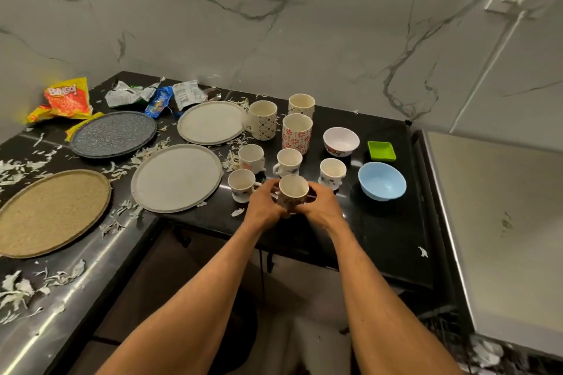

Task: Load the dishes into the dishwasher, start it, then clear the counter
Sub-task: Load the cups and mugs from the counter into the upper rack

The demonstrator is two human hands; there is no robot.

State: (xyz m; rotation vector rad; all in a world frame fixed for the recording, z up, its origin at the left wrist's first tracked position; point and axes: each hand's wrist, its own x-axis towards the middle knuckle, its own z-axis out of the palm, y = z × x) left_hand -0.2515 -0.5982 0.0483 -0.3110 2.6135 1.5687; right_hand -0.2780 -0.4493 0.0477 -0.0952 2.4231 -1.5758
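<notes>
Both our hands grasp one small floral cup (293,192) near the front edge of the black bench (380,237).

Our left hand (263,207) and right hand (323,207) curl round the cup from either side, mouth up; we cannot tell whether its base touches the bench. Four more small cups (288,161) stand just behind it, then three tall mugs (297,132). To our right sit a white bowl (341,140), a green square dish (381,151) and a blue bowl (381,181). To our left lie two grey plates (176,176), a dark speckled plate (112,134) and a tan plate (51,211). Snack wrappers (68,99) sit at the back corner, and white scraps (18,289) are scattered across the surface.
</notes>
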